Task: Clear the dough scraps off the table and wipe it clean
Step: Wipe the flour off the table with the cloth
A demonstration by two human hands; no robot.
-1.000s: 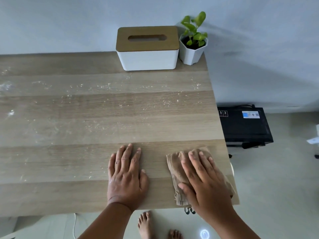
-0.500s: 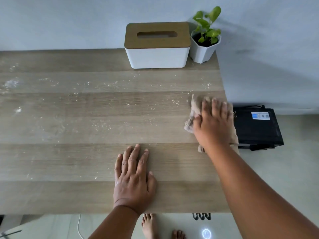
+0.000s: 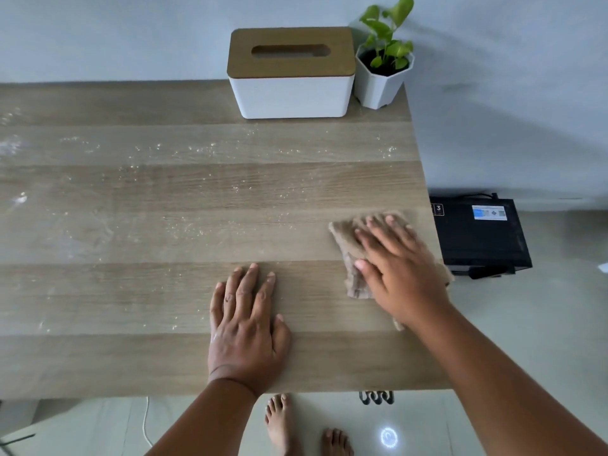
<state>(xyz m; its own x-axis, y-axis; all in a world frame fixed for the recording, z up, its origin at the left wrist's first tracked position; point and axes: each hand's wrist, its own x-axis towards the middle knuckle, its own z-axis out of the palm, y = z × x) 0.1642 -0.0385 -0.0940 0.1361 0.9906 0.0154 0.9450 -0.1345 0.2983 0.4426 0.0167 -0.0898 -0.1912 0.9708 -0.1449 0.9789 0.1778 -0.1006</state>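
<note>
My right hand (image 3: 396,268) presses flat on a crumpled tan cloth (image 3: 347,238) near the right edge of the wooden table (image 3: 138,363). The hand is blurred and covers most of the cloth. My left hand (image 3: 246,327) lies flat on the table near its front edge, fingers spread a little, holding nothing. Fine white flour and small dough crumbs (image 3: 197,149) are scattered across the middle and far part of the table, with a thicker smear (image 3: 13,144) at the far left.
A white tissue box with a wooden lid (image 3: 291,74) and a small potted plant (image 3: 383,60) stand at the table's far right by the wall. A black box (image 3: 477,235) sits on the floor right of the table. Bare feet (image 3: 283,422) show below the front edge.
My right hand slid the cloth away along the right edge, then drew it back toward me. My left hand has stayed flat in place.
</note>
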